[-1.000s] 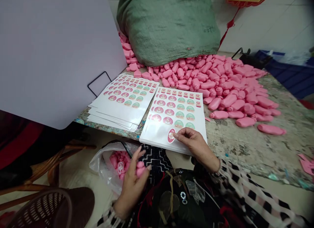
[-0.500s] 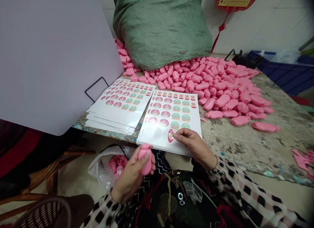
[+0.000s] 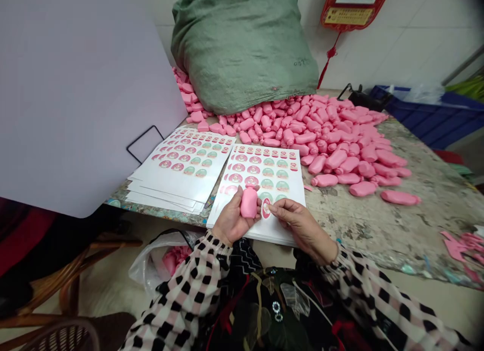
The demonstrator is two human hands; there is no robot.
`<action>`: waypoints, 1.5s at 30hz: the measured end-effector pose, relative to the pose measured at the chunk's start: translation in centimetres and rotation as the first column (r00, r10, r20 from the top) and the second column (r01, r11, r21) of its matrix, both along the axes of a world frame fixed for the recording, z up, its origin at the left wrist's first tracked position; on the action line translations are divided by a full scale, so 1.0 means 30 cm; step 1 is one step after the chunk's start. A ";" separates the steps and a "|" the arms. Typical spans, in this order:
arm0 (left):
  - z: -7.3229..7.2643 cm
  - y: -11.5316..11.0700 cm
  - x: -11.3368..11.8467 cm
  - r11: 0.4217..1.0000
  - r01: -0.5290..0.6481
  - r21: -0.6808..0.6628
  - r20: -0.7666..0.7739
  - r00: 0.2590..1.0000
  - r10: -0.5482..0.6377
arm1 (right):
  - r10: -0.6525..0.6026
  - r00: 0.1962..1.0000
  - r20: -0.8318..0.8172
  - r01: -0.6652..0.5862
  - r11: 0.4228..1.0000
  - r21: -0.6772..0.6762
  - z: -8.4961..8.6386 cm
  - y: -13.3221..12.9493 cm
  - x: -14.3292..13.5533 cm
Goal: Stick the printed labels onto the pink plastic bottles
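My left hand [image 3: 235, 219] is closed around a small pink plastic bottle [image 3: 249, 203], held over the near part of a sticker sheet stack [image 3: 227, 221]. Just to its right, my right hand [image 3: 298, 220] pinches an oval pink-and-white sticker [image 3: 266, 208] between thumb and forefinger. Sticker and bottle are close together but apart. Rows of pink and green round labels are printed on the sheet below, partly hidden by my hands. A second stack of sticker sheets [image 3: 181, 189] lies to the left.
Many pink bottles [image 3: 336, 159] are heaped across the back of the worktable [image 3: 355, 220], against a large green sack [image 3: 245, 53]. A pale panel [image 3: 83, 99] stands at left. Below the table edge sits a plastic bag [image 3: 151, 262] with pink pieces. A blue crate [image 3: 434, 121] is far right.
My left hand has moved up and right with the bottle, from beside the table edge to over the sheets. My right hand still pinches the sticker. The view has shifted slightly.
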State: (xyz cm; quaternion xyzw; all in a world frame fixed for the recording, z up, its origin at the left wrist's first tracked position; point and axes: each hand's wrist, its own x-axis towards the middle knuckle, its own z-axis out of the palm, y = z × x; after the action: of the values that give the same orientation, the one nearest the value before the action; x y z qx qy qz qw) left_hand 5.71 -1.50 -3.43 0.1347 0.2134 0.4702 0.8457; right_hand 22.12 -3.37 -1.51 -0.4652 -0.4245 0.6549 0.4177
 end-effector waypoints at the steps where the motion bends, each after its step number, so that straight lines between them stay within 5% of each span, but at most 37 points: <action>1: -0.001 -0.002 -0.004 1.000 0.012 -0.002 -0.004 1.000 -0.012 | -0.008 1.000 0.020 0.008 1.000 0.017 0.003 0.006 -0.001; 7: 0.003 -0.004 -0.006 0.999 0.028 0.027 -0.018 0.999 -0.027 | -0.121 0.950 0.287 0.013 0.935 0.353 0.024 0.050 -0.017; 13: 0.001 -0.004 -0.002 0.999 0.043 0.018 -0.046 0.998 -0.042 | -0.161 0.863 0.478 -0.106 0.869 0.484 0.025 0.064 -0.028; 45: 0.005 -0.004 0.006 0.996 0.064 0.060 -0.071 0.996 -0.060 | -0.152 0.776 0.612 -0.214 0.850 0.481 0.011 0.069 -0.039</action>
State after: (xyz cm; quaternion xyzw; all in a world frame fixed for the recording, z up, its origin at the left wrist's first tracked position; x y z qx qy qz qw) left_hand 5.88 -1.61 -3.28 0.1840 0.2236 0.4452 0.8474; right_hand 20.95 -1.29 -1.18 -0.5171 -0.7094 0.3261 0.3507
